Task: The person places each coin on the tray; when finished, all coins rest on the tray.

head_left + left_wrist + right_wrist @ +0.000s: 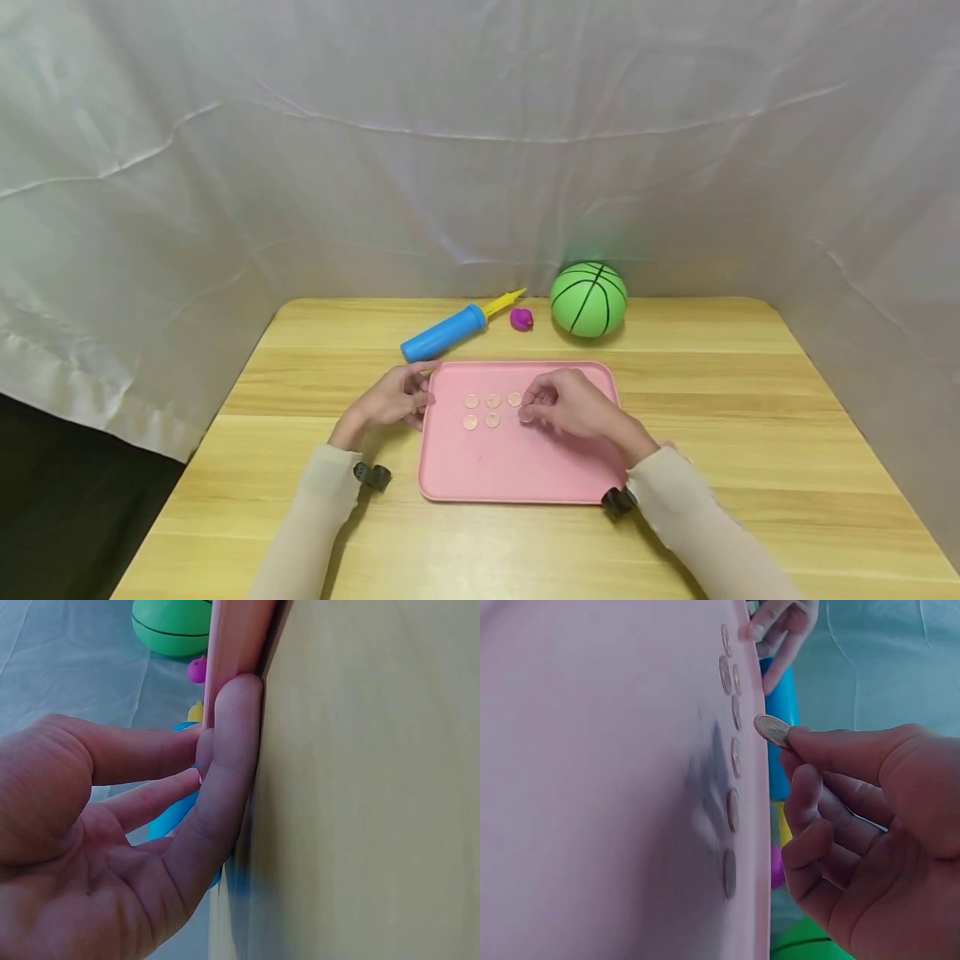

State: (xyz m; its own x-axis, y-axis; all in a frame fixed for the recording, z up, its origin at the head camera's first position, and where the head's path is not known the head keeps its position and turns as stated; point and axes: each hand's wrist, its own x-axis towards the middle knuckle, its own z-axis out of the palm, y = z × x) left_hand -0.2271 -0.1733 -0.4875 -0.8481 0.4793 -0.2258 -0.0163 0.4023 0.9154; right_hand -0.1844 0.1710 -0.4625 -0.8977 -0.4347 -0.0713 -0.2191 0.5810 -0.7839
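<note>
Coin [772,730]: pinched at the fingertips of the right hand [573,404], held just above the pink tray [517,467], beside the row of coins.
Coins on tray [492,410]: lay flat in two short rows near the tray's far edge.
Right hand: thumb and forefinger were clamped on the coin; the other fingers were curled.
Left hand [392,398]: rested at the tray's left rim, fingers loosely bent and touching the rim.
Tray: lay flat on the wooden table [750,392].
Behind tray: blue pump [444,332], small purple toy [521,318], green ball [588,299].
</note>
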